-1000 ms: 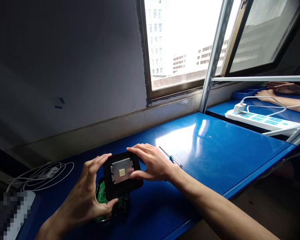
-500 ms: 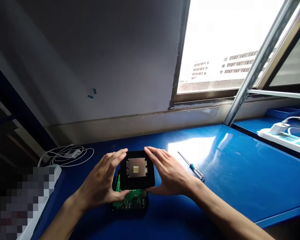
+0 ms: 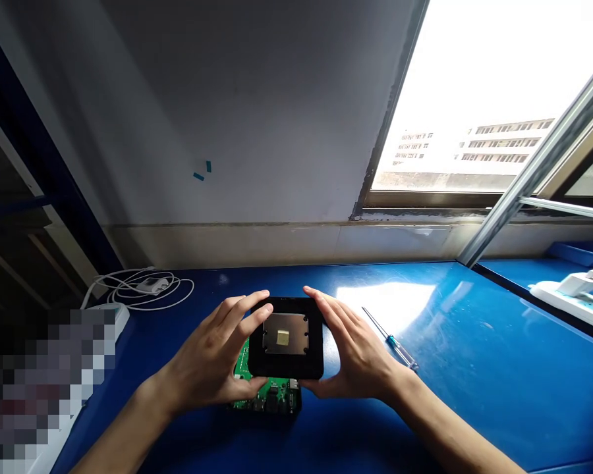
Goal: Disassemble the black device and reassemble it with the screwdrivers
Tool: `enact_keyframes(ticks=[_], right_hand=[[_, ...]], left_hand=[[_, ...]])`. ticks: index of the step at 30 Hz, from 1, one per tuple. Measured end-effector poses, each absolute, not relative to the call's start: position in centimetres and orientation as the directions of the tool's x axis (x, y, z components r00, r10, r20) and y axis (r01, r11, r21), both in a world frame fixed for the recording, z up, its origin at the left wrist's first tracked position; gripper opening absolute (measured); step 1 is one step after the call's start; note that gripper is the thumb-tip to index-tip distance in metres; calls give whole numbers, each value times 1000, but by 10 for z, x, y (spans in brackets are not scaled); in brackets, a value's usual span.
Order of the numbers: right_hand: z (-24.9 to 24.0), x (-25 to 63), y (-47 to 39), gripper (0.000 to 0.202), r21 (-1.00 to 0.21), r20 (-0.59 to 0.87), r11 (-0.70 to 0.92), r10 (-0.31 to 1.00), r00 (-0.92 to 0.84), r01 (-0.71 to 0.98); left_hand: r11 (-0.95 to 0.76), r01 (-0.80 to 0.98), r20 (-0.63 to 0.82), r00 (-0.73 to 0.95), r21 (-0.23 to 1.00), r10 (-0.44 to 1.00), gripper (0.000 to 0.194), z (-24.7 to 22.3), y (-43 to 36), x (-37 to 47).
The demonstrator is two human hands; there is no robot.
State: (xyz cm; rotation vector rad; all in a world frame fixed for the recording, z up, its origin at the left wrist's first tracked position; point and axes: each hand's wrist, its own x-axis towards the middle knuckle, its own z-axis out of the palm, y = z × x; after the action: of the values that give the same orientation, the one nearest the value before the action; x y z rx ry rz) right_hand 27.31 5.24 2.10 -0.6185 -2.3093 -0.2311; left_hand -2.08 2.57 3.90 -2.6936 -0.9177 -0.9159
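A square black cover [image 3: 286, 366] with a metal plate and a small pale pad at its centre is held up between both hands. My left hand [image 3: 222, 349] grips its left side, fingers at the top and thumb at the bottom. On the right side, my right hand [image 3: 353, 349] holds it the same way. Below and behind the cover, a green circuit board [image 3: 277, 395] in a black case rests on the blue table; the cover hides its upper part.
A screwdriver [image 3: 393, 342] lies right of my right hand. At the back left are a coiled white cable [image 3: 178, 299] and a power strip [image 3: 121, 319]. Another power strip [image 3: 553, 293] and a blue tray [image 3: 578, 253] are at the far right.
The view has shifted and levelled, so hands, cover and board appear further right. The cover looks nearer and still stays in both hands.
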Motion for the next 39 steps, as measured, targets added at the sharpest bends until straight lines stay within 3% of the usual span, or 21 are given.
enact_keyframes(ticks=[5,12,20,26,33,39], right_hand=[[20,271,50,128,14,741,889,298,-602,457],[18,264,42,126,139,821,879,156,-550,456],[17,258,39,128,140,887,876,97,-452,461],[16,253,35,129,123,858,876,144,-494,467],[10,250,36,127,105,835,915,132,-534,391],[14,251,37,144,21,763,937,210,-611,348]], left_hand=[[-802,590,589,616,95,523,106,35,26,-19],[-823,557,568,644,111,512,102,34,22,-8],[-865,480,576,669,147,469,115,30,22,8],[-911,400,641,673,105,369,113,27,24,16],[-915,391,664,659,99,354,110,25,20,17],[-892,376,708,557,250,433,129,22,16,18]])
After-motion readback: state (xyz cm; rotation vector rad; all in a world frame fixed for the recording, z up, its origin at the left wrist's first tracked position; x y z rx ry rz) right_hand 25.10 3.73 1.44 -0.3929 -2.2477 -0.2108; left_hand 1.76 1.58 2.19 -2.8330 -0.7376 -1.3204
